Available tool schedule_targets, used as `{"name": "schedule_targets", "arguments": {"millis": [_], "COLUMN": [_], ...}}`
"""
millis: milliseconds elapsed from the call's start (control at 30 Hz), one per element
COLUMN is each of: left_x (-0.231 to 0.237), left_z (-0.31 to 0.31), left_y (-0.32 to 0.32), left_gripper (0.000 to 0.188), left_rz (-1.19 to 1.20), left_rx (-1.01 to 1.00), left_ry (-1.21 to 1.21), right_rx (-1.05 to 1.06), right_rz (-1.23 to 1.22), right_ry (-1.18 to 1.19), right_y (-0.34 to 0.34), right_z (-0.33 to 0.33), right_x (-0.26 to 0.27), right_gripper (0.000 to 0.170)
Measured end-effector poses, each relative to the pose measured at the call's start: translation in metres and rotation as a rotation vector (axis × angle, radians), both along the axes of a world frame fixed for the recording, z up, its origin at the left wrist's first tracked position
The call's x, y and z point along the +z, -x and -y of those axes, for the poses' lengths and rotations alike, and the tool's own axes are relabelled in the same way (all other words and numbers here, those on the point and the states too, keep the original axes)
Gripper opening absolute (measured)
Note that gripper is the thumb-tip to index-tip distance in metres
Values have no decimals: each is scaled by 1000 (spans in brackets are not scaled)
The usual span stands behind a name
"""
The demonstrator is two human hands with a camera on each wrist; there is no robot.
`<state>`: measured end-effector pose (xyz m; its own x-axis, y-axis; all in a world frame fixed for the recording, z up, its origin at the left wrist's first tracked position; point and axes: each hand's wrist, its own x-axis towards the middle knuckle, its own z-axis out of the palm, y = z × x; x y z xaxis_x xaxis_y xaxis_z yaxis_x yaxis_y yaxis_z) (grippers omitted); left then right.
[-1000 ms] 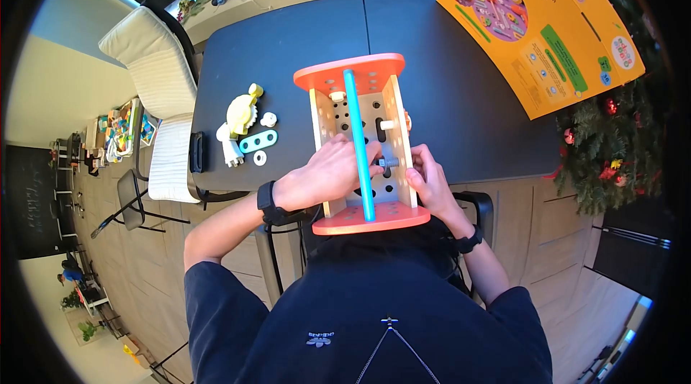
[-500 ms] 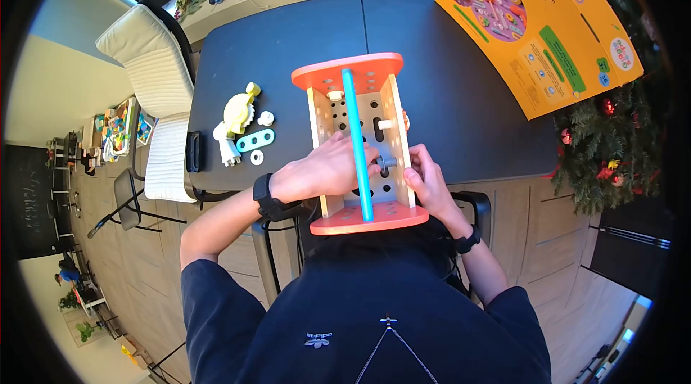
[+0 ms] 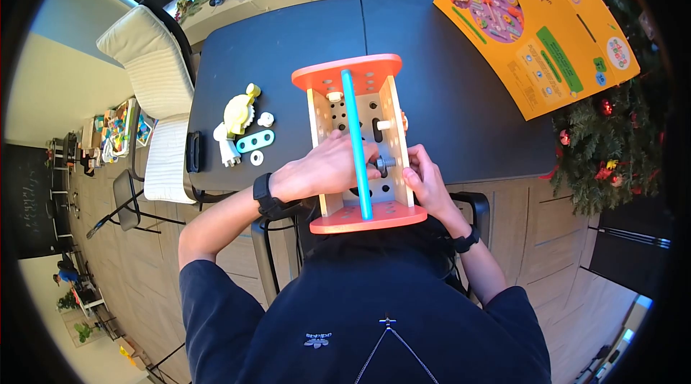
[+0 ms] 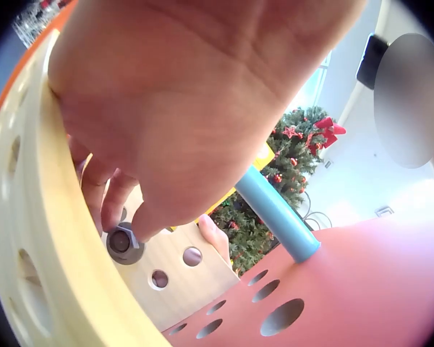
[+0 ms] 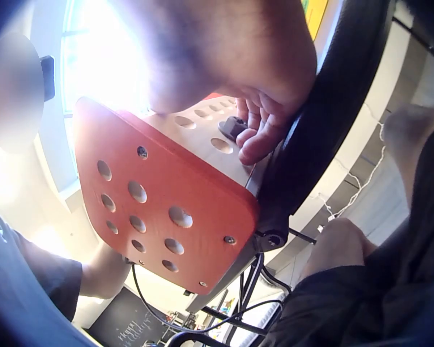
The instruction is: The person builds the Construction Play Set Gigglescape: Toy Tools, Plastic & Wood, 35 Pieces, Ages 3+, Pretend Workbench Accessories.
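Note:
A wooden toy toolbox with orange end panels (image 3: 360, 220) and a blue rod handle (image 3: 358, 146) stands at the table's near edge. My left hand (image 3: 327, 166) reaches into it under the rod and pinches a grey nut (image 4: 124, 243) on the inner face of the right side panel. The threaded grey bolt (image 3: 389, 161) comes through that panel. Outside the panel, my right hand (image 3: 430, 181) has its fingers curled at the bolt's grey head (image 5: 233, 129). Part of the right hand's grip is hidden.
Left of the toolbox lie a yellow toy piece with a toothed edge (image 3: 237, 114), a white piece (image 3: 229, 150), a teal three-hole strip (image 3: 255, 141) and small white pieces. A yellow carton (image 3: 536, 38) stands at the right, near a decorated tree (image 3: 604, 146). A cushioned chair (image 3: 169, 157) is at left.
My left fingers have shifted slightly around the nut, baring more of the bolt. My right hand stays at the outer side of the panel. The toolbox has barely moved.

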<state>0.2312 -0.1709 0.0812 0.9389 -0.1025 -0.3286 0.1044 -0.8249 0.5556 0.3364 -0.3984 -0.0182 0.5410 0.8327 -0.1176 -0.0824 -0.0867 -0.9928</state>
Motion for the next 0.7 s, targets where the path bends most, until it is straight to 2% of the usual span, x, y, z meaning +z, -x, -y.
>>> {"name": "schedule_targets", "arguments": {"millis": [133, 233, 333, 433, 533, 633, 700], "left_x": [-6, -17, -22, -3, -12, -19, -20], "left_z": [0, 0, -3, 0, 1, -6, -6], "left_y": [-2, 4, 3, -3, 1, -3, -5], "left_gripper": [24, 26, 27, 26, 27, 33, 34], "left_rz": [62, 111, 168, 37, 99, 13, -2], "left_rx": [59, -44, -98, 23, 58, -133, -120], "left_ry": [39, -119, -81, 42, 40, -66, -27], "right_rx": [1, 2, -4, -8, -5, 5, 10], "right_rz": [3, 7, 4, -8, -7, -1, 0], "right_ry": [-6, 1, -6, -11, -10, -2, 3], "right_y": [0, 0, 1, 1, 0, 0, -1], "right_z": [0, 1, 0, 0, 0, 0, 1], "right_x": [2, 5, 4, 1, 1, 3, 4], "right_gripper": [44, 44, 44, 43, 43, 44, 44]}}
